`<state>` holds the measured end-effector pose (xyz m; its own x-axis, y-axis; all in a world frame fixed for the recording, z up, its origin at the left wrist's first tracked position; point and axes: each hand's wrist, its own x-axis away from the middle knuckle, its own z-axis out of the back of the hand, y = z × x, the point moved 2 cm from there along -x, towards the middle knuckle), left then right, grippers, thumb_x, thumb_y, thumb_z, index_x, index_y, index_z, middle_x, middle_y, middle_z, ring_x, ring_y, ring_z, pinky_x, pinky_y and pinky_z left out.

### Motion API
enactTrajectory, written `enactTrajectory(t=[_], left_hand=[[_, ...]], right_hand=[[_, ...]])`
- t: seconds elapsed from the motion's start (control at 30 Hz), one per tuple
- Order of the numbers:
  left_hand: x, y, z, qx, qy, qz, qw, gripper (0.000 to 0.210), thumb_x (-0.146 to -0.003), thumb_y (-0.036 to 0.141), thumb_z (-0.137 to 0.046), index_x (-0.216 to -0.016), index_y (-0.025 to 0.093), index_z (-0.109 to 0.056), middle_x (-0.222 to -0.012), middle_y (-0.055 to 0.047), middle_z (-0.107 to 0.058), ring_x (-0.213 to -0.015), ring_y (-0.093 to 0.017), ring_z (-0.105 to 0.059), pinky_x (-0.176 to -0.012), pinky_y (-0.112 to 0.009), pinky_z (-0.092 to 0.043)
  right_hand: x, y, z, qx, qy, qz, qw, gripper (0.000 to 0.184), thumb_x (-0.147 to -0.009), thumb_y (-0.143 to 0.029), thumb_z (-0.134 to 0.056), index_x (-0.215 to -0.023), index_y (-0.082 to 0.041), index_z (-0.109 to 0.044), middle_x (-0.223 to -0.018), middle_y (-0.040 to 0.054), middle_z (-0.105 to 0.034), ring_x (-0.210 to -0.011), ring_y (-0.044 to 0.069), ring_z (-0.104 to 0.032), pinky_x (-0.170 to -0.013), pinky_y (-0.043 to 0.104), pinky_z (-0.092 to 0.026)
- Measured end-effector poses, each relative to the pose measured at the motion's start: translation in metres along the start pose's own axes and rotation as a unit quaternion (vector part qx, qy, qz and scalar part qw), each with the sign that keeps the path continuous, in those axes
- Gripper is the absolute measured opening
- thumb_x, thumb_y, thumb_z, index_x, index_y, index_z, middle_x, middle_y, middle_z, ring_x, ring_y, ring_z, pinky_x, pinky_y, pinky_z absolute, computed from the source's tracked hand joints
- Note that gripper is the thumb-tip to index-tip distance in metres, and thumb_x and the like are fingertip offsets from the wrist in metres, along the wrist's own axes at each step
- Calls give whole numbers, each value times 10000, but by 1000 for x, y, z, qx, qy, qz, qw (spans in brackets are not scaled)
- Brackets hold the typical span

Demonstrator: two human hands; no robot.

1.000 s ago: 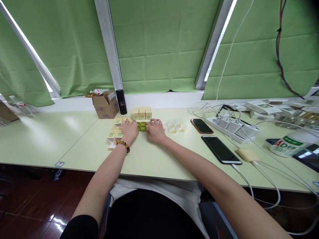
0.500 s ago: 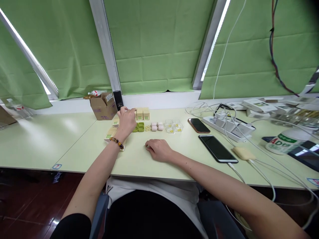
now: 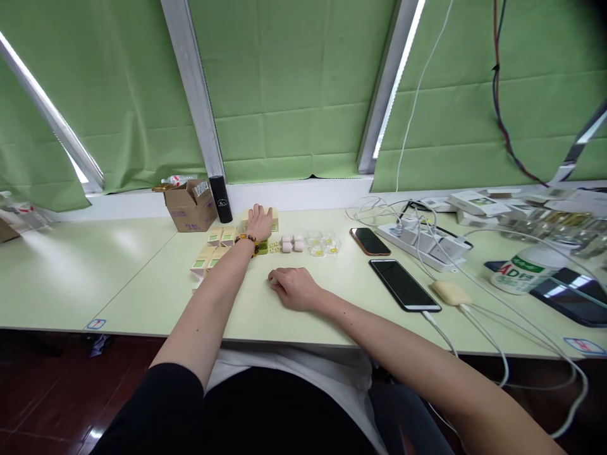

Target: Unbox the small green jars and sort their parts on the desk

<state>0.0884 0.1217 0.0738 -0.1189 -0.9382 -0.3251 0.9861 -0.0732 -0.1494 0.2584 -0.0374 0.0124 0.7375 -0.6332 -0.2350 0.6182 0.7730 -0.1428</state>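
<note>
My left hand [image 3: 260, 222], a beaded bracelet [image 3: 249, 241] at its wrist, reaches over the back row of small cream boxes [image 3: 274, 220]. Its fingers look apart and touch or hover over the box tops; the fingertips are partly hidden. More small cream boxes [image 3: 214, 237] with green labels stand left of that wrist. Under the wrist, green square containers [image 3: 262, 248] are partly covered. To their right come tiny yellow pieces [image 3: 274, 247], pink-white small containers [image 3: 292, 244] and clear cups with yellow centres [image 3: 324, 244]. My right hand [image 3: 294, 287] rests on the table, fingers curled, nothing visible in it.
An opened cardboard box [image 3: 190, 207] and a black cylinder [image 3: 220, 199] stand at the back left. On the right lie two phones [image 3: 405, 284], a loaded power strip [image 3: 422, 245], a pale yellow case [image 3: 451, 292], a white bottle [image 3: 528, 270] and tangled white cables.
My left hand has moved right from the left-hand boxes to the back row, uncovering boxes at its left. The right hand stays put; the whole view has shifted slightly.
</note>
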Motion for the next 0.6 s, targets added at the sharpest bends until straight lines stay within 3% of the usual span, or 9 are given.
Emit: enactTrajectory(t=[0.1, 0.27, 0.4, 0.6], left_hand=[[-10, 2, -9, 8, -33, 11, 999, 762, -807, 115, -613, -1548, 133, -437, -1569, -268, -420, -1560, -436, -238, -1213, -585, -248], [-16, 1, -16, 17, -39, -3, 999, 461, -824, 150, -644, -1284, 151, -620, -1532, -233, -458, -1530, -423, -271, -1208, -586, -260], [-18, -1, -19, 45, -23, -27, 998, 450, -803, 115, -648, -1248, 147, -586, -1494, -220, -498, -1537, -390, -257, -1227, -556, -236], [-17, 2, -23, 111, 12, -29, 993, 402, -779, 57, -638, -1153, 175, -551, -1213, -187, -645, -1384, -393, -389, -1165, -573, -271]], right_hand=[[-1, 1, -1, 2, -3, -5, 1000, 301, -1030, -284, -507, -1291, -229, -646, -1260, 103, -771, -1045, 269, -742, -742, 326, -447], [-3, 1, -1, 5, -3, -5, 1000, 306, -1031, -290, -505, -1298, -228, -642, -1250, 98, -774, -1025, 274, -749, -731, 332, -448], [-4, 0, 1, 3, -11, -7, 1000, 316, -1031, -293, -499, -1306, -223, -640, -1263, 96, -769, -1040, 275, -748, -740, 328, -456], [-4, 0, 2, 9, -13, -1, 1000, 322, -1031, -291, -489, -1315, -228, -625, -1290, 89, -759, -1056, 270, -745, -755, 324, -462]])
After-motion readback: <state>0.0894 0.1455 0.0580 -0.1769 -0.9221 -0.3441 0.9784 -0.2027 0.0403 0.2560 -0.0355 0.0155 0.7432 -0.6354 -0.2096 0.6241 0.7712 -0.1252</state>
